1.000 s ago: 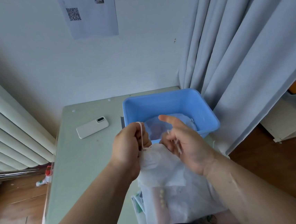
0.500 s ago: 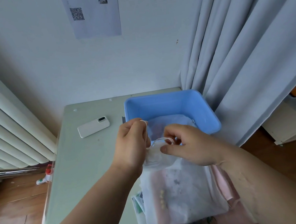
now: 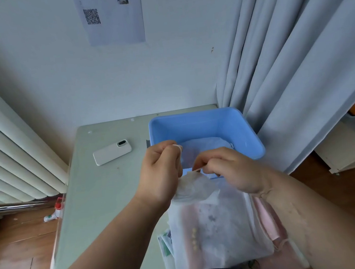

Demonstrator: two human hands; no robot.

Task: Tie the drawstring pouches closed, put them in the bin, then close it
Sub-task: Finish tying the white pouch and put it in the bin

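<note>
A white translucent drawstring pouch (image 3: 215, 224) hangs in front of me, its gathered neck bunched between my hands. My left hand (image 3: 161, 175) grips one end of the white drawstring, which loops over its forefinger. My right hand (image 3: 230, 170) pinches the other end of the cord just above the neck. Behind them stands an open blue bin (image 3: 206, 125) with a white pouch (image 3: 208, 144) lying inside. A pink pouch (image 3: 270, 229) lies under the white one at the lower right.
A white phone (image 3: 112, 152) lies on the pale green table (image 3: 99, 191) left of the bin. Grey curtains (image 3: 295, 58) hang right behind the bin. A radiator (image 3: 12, 163) stands on the left. Printed paper (image 3: 166, 243) pokes out under the pouches.
My right hand turned from open-fingered to pinching the cord and drew close to the left hand. The pouch neck has bunched tighter between the hands.
</note>
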